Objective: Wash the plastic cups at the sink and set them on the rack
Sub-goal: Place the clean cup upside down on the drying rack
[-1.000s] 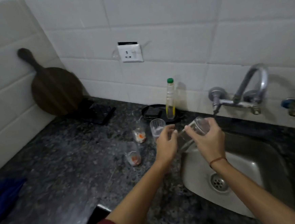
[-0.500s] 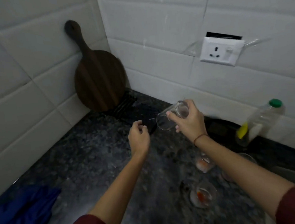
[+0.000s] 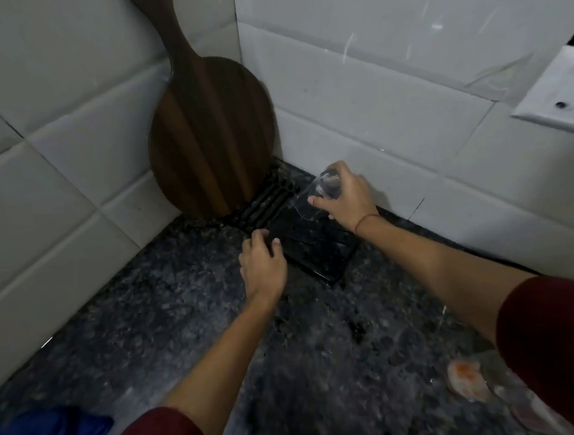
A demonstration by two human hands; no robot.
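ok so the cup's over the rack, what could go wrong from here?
1. The cup is tilted in the right hand, rim not flat on the rack; released now, it could tip over.
2. The wooden board leans on the wall with its base at the rack's far end; a nudge might topple it.
3. A dirty cup sits beside the right sleeve; pulling back could knock it.

Clear cup (image 3: 315, 201) inverted over black rack (image 3: 315, 246)
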